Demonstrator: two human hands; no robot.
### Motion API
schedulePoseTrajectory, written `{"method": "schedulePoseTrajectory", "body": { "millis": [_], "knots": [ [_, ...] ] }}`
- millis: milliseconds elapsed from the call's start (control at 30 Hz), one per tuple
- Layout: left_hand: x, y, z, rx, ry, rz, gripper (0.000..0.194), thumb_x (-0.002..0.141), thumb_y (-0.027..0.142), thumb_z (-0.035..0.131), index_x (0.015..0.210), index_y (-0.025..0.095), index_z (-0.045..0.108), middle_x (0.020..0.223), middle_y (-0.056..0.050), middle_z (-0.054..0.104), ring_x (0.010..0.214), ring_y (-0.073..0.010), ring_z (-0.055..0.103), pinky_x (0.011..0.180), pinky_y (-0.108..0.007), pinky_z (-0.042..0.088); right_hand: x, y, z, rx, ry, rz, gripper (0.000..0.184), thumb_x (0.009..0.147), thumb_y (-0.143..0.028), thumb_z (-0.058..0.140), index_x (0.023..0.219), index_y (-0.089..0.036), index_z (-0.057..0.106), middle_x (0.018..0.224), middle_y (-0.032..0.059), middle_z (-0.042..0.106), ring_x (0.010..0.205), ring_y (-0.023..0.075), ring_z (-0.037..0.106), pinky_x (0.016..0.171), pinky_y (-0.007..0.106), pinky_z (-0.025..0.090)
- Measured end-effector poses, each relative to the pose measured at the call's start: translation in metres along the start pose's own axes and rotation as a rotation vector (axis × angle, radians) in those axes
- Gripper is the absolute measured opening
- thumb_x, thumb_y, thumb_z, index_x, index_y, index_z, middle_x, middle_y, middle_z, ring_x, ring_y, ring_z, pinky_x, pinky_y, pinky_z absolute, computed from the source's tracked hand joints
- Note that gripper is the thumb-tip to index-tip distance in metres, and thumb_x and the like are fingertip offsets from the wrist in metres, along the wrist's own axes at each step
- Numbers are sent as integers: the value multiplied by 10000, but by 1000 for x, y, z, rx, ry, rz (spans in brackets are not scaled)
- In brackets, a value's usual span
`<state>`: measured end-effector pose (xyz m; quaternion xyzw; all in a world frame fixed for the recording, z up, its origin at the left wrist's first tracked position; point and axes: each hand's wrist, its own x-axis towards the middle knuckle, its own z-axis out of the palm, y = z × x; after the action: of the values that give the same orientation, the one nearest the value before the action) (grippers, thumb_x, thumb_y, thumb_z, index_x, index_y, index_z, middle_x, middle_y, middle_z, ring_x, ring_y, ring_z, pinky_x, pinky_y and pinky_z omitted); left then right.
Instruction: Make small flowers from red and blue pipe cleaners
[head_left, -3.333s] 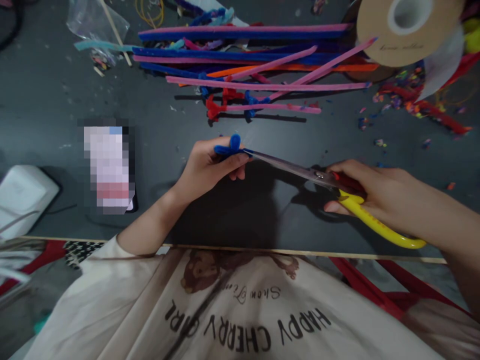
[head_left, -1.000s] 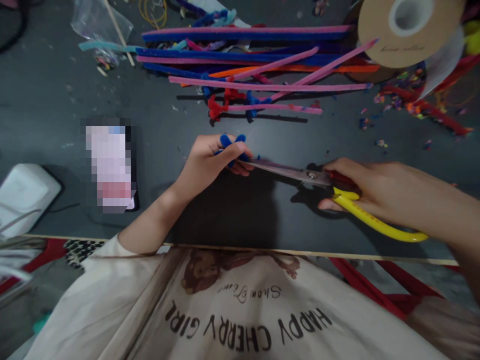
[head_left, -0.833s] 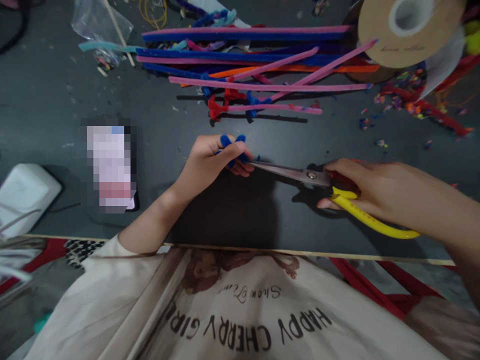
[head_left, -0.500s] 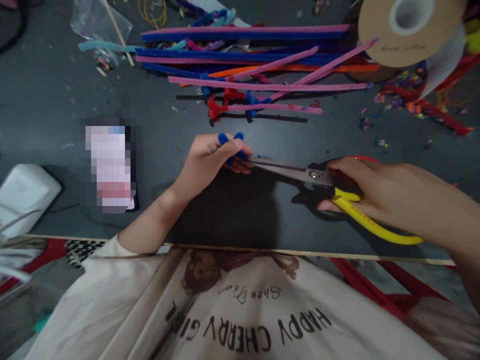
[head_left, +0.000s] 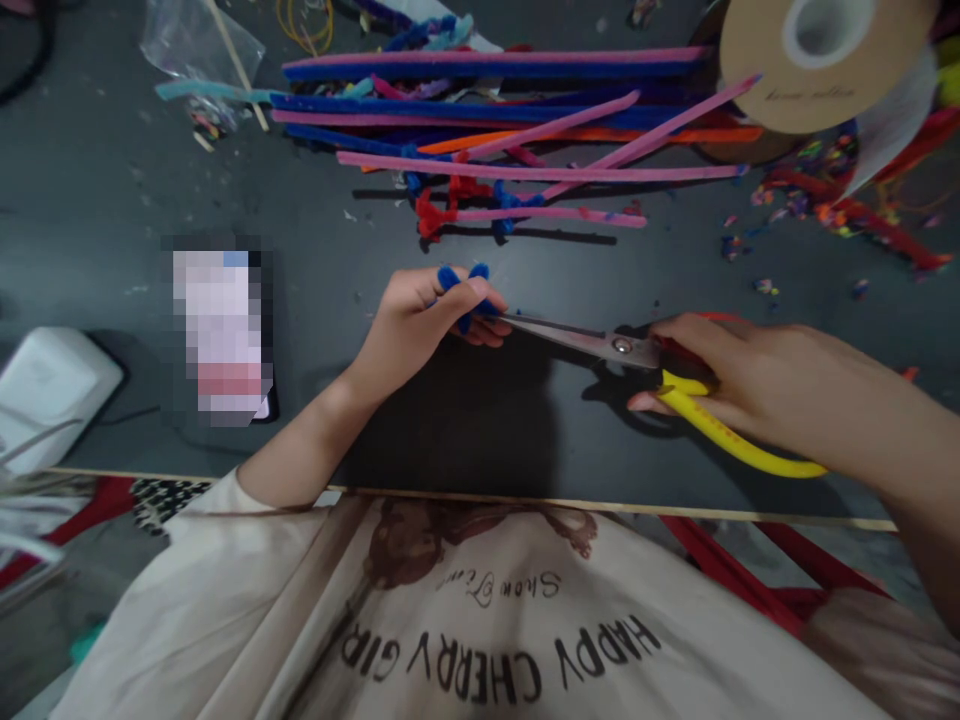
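Observation:
My left hand [head_left: 431, 305] pinches a bent blue pipe cleaner [head_left: 480, 272], whose looped ends stick up between the fingers. My right hand [head_left: 780, 375] grips scissors [head_left: 592, 343] by their yellow and red handles. The blades point left, and their tips reach the blue pipe cleaner at my left fingertips. Fingers hide part of the blue piece, so I cannot tell whether the tips are around it or beside it. Beyond my hands lies a pink pipe cleaner [head_left: 555, 214] with red and blue twisted pieces at its left part.
Pink, blue and orange pipe cleaners [head_left: 480, 110] lie across the back. A ribbon spool [head_left: 892, 80] stands at back right, with colourful scraps [head_left: 817, 200] before it. At left are a phone [head_left: 225, 335] and a white box-shaped device [head_left: 56, 400]. The table's edge [head_left: 465, 492] runs along my front.
The scissors and my right hand have shifted slightly left, and the blades look closer together. My left hand has stayed almost still with the blue pipe cleaner.

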<state>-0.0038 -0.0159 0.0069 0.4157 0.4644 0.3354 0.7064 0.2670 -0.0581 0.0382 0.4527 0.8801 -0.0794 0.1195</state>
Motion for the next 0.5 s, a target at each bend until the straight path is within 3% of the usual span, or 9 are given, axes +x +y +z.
{"method": "schedulePoseTrajectory", "body": {
  "millis": [267, 500],
  "knots": [
    [-1, 0, 1, 2, 15, 21, 230, 850, 249, 519, 732, 101, 651, 591, 25, 684, 533, -74, 677, 518, -131, 544, 0, -1, -5, -47, 97, -39, 692, 854, -693, 104, 956, -165, 539, 597, 49, 626, 395, 221, 574, 379, 270, 335],
    [0, 0, 0, 10, 3, 18, 230, 847, 273, 527, 735, 112, 649, 598, 19, 682, 539, -81, 677, 517, -145, 545, 0, -4, -3, -25, -5, 46, 826, 801, -750, 12, 988, -174, 574, 614, 70, 638, 421, 226, 571, 406, 277, 316]
  ]
}}
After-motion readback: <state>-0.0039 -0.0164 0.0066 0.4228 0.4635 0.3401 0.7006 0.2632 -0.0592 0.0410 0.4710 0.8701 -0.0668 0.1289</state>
